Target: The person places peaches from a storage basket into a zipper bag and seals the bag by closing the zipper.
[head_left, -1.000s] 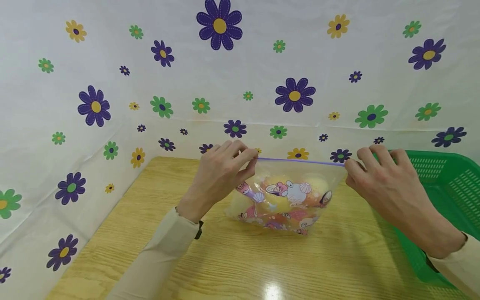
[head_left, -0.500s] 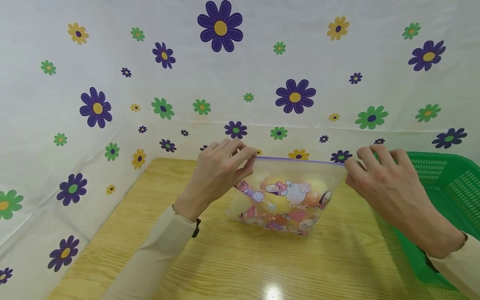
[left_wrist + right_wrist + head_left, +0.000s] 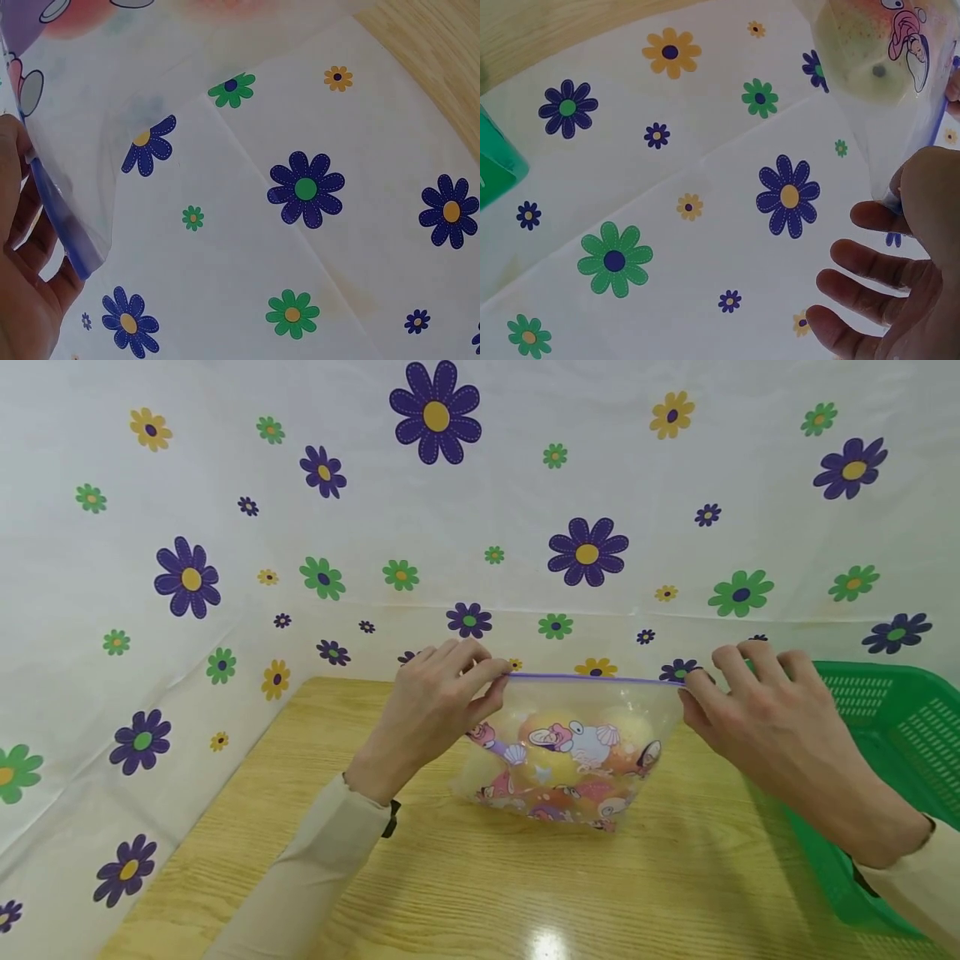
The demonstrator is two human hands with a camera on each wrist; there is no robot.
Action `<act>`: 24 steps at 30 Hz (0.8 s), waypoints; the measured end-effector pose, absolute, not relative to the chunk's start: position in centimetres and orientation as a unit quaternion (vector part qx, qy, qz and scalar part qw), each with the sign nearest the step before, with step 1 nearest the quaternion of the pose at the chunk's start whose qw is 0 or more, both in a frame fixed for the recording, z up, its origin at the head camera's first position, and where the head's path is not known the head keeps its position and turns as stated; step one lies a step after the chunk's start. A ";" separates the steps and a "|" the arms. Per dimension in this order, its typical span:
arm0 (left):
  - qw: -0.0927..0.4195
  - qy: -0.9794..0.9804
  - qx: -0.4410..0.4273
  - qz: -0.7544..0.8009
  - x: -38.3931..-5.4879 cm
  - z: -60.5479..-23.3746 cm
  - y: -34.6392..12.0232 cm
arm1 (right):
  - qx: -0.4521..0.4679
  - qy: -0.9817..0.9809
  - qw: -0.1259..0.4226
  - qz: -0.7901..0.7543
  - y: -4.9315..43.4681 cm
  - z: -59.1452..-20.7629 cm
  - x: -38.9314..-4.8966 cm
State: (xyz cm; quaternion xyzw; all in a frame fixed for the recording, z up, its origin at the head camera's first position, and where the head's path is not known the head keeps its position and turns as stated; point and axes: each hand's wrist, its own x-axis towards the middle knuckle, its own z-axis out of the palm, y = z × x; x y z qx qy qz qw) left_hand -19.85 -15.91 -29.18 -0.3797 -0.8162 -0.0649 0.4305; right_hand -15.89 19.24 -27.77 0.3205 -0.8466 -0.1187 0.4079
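A translucent zip bag (image 3: 577,752) with a cartoon sea-creature print stands on the wooden table, its purple zip strip (image 3: 592,677) stretched level along the top. Rounded yellow and orange-red fruit shows through the plastic, partly covered by the print. At the strip's left end my left hand (image 3: 442,702) pinches it between thumb and fingers. My right hand (image 3: 772,727) pinches the opposite corner. In the right wrist view, thumb and forefinger hold the bag's corner while the other fingers of that hand (image 3: 922,262) spread apart. The left wrist view has the left hand (image 3: 30,240) behind the strip's end.
A green perforated plastic basket (image 3: 892,727) stands at the right, partly behind the right forearm. White cloth (image 3: 480,502) printed with flowers hangs behind and along the left of the wooden table (image 3: 480,893).
My right hand has shifted slightly left along the top of the bag. The left hand has moved slightly left and keeps its pinch. The bag stays in place.
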 end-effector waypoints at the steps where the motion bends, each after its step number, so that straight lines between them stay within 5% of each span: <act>1: 0.429 -0.817 -0.380 -0.066 -19.8 -29.2 -15.9 | 0.322 -0.847 0.405 -0.127 19.2 -27.7 -15.9; 24: 0.414 -0.816 -0.395 -0.080 -19.3 -29.8 -16.3 | 0.325 -0.847 0.386 -0.166 19.2 -28.2 -15.9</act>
